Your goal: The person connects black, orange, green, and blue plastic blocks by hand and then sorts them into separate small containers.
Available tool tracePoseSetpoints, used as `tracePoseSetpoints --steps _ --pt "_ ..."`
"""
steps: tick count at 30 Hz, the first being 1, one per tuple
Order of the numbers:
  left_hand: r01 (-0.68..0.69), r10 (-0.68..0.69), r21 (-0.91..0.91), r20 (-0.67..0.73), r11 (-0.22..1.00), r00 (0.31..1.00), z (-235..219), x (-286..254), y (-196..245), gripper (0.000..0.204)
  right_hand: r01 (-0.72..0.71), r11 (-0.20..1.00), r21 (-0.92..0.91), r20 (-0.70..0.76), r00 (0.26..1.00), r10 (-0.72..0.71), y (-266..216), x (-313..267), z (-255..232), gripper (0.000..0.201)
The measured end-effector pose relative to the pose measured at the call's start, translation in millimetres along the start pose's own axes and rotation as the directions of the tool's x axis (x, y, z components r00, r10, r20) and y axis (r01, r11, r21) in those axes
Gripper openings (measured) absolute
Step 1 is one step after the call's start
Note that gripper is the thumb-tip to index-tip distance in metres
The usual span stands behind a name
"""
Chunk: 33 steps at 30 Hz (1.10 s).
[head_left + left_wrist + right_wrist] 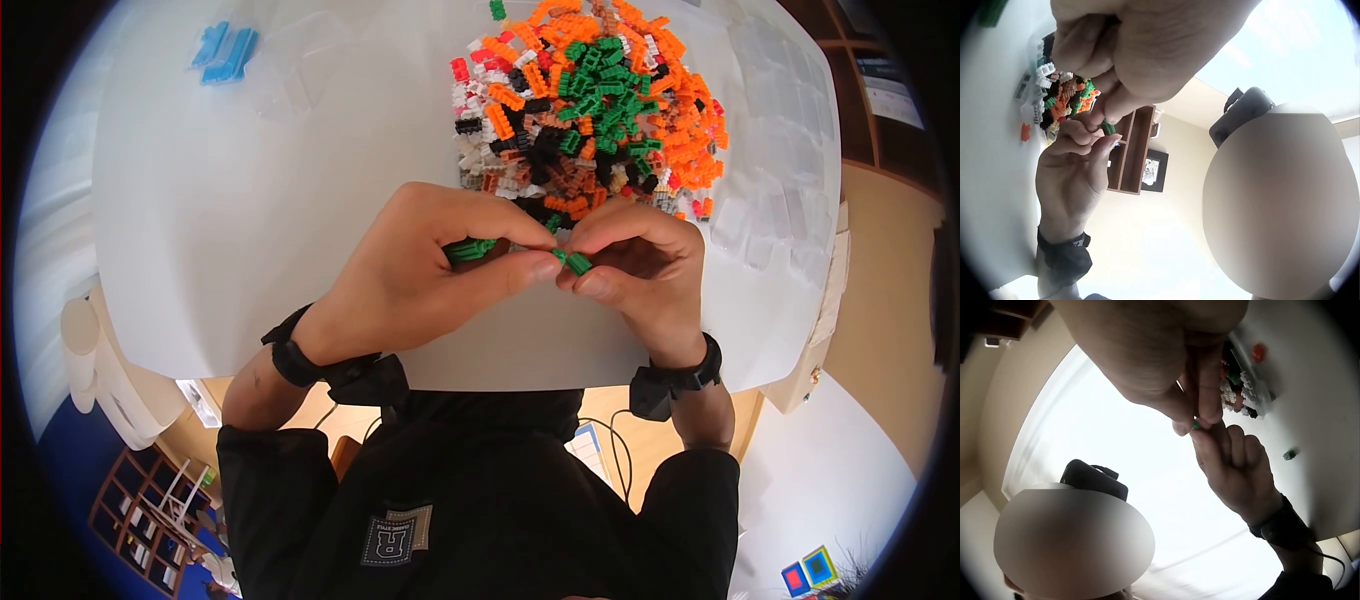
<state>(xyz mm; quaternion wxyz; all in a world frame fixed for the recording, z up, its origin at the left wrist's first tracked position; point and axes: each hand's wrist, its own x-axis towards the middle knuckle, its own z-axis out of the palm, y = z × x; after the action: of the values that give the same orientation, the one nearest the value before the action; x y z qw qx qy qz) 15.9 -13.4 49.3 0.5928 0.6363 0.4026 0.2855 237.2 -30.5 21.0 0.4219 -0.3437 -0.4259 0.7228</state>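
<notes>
In front of the body, both hands meet fingertip to fingertip. My left hand (400,265) pinches a small green building brick (559,256) between thumb and index finger, mostly covered by the fingertips. Between thumb and fingers of my right hand (655,250) is another green brick (579,264), its end right against the first one. The left wrist view shows this green brick (1108,127) at the right thumb tip. Through the gap of the left hand, a green ribbed piece (468,250) shows on the white table.
Beyond the hands is a large heap of small bricks (690,140) in orange, green, black, white and brown, in a clear tray. Clear plastic boxes (765,215) stand at the right. Blue pieces (230,55) lie at the far left of the white table (200,200).
</notes>
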Motion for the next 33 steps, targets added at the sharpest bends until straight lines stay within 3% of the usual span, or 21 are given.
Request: tracePoseSetpoints --steps 33 --pt "-0.111 0.116 0.095 -0.053 0.989 0.992 4.8 0.8 -4.5 0.011 0.029 0.999 -0.040 -0.012 1.000 -0.029 3.2 0.8 1.4 0.026"
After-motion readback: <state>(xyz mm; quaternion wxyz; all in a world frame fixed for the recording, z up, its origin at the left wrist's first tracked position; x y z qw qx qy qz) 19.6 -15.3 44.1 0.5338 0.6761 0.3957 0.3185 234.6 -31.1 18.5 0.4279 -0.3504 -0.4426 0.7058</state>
